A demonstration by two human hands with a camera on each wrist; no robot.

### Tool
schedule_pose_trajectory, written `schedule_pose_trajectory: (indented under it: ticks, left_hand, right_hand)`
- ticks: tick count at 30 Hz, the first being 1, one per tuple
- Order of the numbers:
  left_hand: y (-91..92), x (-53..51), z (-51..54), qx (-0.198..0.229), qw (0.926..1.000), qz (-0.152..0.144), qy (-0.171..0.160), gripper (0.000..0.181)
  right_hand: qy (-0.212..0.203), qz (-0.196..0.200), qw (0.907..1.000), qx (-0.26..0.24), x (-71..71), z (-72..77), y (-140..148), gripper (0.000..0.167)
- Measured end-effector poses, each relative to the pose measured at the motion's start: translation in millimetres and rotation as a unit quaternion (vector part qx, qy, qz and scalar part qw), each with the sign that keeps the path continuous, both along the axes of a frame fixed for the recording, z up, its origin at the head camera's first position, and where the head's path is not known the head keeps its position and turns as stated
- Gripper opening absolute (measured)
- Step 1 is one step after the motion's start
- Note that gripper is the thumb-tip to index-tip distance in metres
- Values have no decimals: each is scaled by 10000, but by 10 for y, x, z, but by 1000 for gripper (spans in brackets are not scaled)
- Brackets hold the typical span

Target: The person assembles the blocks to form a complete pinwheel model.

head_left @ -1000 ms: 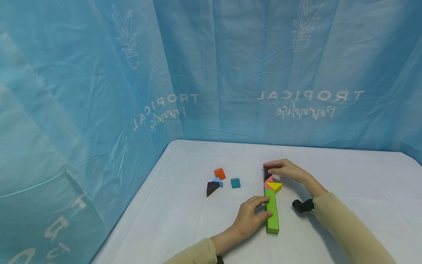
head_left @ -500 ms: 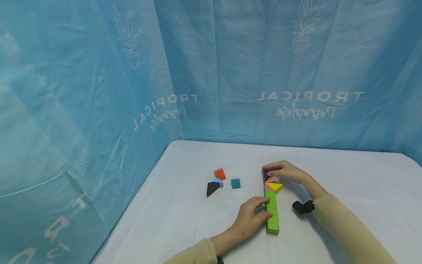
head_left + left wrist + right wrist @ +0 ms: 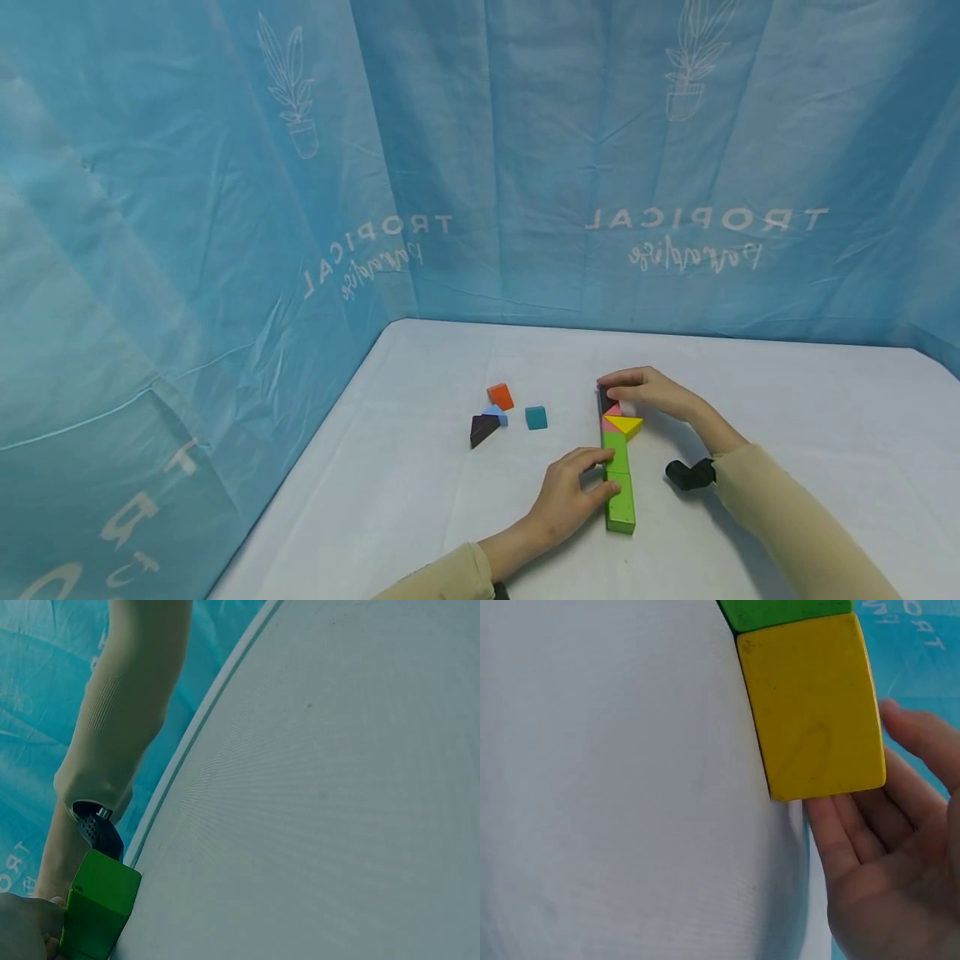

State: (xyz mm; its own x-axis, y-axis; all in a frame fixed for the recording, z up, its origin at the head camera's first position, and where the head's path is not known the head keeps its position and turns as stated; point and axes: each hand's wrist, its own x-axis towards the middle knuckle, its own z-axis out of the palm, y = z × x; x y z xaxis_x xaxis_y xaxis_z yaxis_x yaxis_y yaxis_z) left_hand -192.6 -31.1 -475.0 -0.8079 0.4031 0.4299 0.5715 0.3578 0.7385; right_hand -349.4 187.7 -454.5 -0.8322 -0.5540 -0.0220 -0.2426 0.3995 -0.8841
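Two green blocks lie end to end, the far one (image 3: 618, 440) joining the near one (image 3: 622, 513) in a row on the table. My left hand (image 3: 568, 493) rests its index fingertip and thumb on them from the left. A yellow triangular block (image 3: 628, 426) lies across a pink block (image 3: 609, 425) at the row's far part. Beyond it, my right hand (image 3: 658, 392) pinches a black block (image 3: 605, 403), index finger at its far end, thumb on the near side; the fingers partly cover it. In the right wrist view the yellow block (image 3: 814, 712) hides part of that hand.
Left of the row lie an orange block (image 3: 500, 396), a light blue block (image 3: 496, 412), another black block (image 3: 483, 429) and a teal block (image 3: 536, 417). A white cloth covers the table (image 3: 420, 483). Blue printed curtains (image 3: 525, 167) stand behind and at the left.
My right hand has shifted slightly toward me with the black block, which now sits closer against the pink one. My left hand has stayed in place.
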Motion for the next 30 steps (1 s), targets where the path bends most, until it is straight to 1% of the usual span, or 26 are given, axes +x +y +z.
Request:
schedule_pose_trajectory:
  ticks: [1,3,6,10,12,16,20,22,26,30]
  left_hand:
    - [3,1,-2,6,10000,-4,-24,40]
    - [10,2,-9,-20,10000,-5,48,39]
    - [17,4,-17,-14,9999,-4,127,39]
    - [18,2,-19,-3,10000,-17,67,39]
    - [13,-2,-22,-15,10000,-10,23,39]
    - [-2,-19,-22,-51,10000,17,30,39]
    - [-7,-24,-13,-34,9999,9,157,39]
    - [-5,-24,-14,-7,9998,2,178,39]
    - [4,-16,-10,63,10000,-9,72,40]
    - [11,-6,2,129,9999,-33,-38,39]
  right_hand:
    - [20,-109,9999,-22,0,-6,9,47]
    - [80,-364,9992,-167,3,-9,30,49]
    - [228,-693,9962,-471,41,35,55,51]
    - [301,-1094,9902,-810,164,163,73,51]
    - [224,-1300,9866,-965,249,227,72,52]
    - [233,-1464,9830,-1079,489,346,39,55]
    - [321,-1470,9818,-1156,777,393,9,54]
    - [316,-1463,9811,-1227,915,383,-5,53]
    - [208,-1465,9799,-1342,1158,335,-40,52]
    - [-73,-1564,9773,-1428,1347,263,-82,52]
